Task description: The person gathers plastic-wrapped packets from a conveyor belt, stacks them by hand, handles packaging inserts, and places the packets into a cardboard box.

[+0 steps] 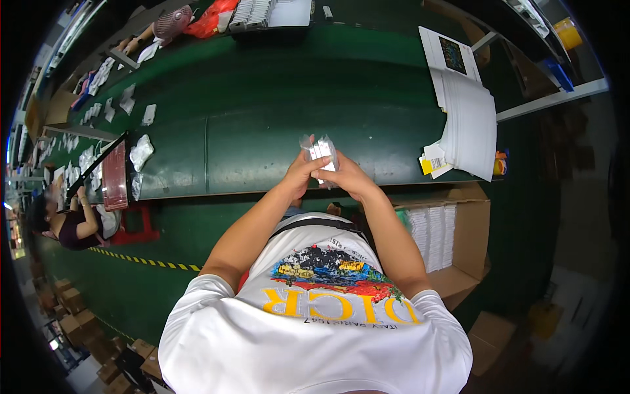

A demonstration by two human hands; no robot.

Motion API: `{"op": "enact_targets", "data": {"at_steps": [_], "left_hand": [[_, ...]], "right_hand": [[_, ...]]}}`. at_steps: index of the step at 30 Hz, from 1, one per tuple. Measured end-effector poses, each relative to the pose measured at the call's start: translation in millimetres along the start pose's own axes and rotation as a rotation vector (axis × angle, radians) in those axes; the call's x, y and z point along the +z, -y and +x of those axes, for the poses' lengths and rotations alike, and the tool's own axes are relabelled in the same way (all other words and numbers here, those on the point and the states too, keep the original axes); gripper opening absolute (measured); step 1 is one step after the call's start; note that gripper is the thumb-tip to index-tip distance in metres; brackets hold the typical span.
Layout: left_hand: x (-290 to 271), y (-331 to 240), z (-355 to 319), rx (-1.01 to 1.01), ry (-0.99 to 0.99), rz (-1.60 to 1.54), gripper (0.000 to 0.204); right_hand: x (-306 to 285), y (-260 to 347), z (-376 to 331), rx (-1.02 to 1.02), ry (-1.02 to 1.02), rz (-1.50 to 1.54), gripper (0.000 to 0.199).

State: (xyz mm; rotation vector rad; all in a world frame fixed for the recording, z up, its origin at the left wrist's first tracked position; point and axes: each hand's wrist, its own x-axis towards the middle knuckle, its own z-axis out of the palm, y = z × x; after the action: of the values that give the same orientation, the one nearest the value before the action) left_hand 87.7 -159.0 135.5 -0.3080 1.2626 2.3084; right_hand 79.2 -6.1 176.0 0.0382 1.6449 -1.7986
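Just above the near edge of the green workbench (262, 141), both my hands grip a clear plastic bag (323, 147) with several small white boxes inside. My left hand (302, 172) wraps its left side, thumb across the front. From the right, my right hand (348, 176) closes on the lower part, its thumb also over the front. The fingers behind the bag are mostly hidden.
A fanned stack of white sheets (469, 125) lies on the bench at right, beside a tape roll (501, 162). Below stands an open carton (469, 230) of white packs. A tray (289, 13) sits at the far edge. Leftward, a co-worker (75, 223) sits near bagged items (140, 153).
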Motion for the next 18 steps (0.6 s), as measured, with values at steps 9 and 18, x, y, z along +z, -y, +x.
{"op": "enact_targets", "data": {"at_steps": [9,18], "left_hand": [[-39.1,29.6,15.9,-0.075,-0.049,-0.253,0.095],[-52.9,10.2,44.3,-0.020,-0.060,-0.629,0.034]], "right_hand": [[4.0,-7.4,28.6,0.178,0.066,-0.030,0.073],[31.3,11.9,48.4,-0.076,-0.343,-0.883,0.055]]}}
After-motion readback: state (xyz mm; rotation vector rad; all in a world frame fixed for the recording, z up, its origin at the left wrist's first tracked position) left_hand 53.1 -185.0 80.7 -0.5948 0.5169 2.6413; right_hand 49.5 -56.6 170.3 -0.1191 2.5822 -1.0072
